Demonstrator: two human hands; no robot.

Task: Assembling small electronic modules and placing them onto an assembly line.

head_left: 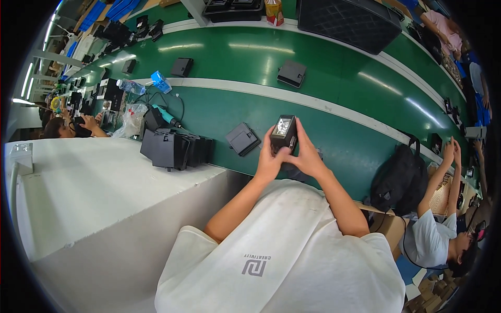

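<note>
Between my two hands is a black box-shaped lamp (284, 134) with a shiny clear window on its upper end. My left hand (268, 160) grips its left side, and my right hand (307, 157) wraps the right side with fingers stretched along it. The thumbs meet at the lamp's near end. A flat square black housing (243, 139) lies on the green bench just left of my left hand. Something dark sits under my right wrist, mostly hidden. Further left stands a row of black housings (175, 148) at the bench edge.
A teal electric screwdriver (166, 116) with a black cable, a plastic bottle (130, 86), a blue carton (160, 82) and a clear bag (131, 120) lie left. Black housings (291, 73) sit on the green belt (224, 49). A black backpack (399, 177) and a co-worker (436, 229) are at right.
</note>
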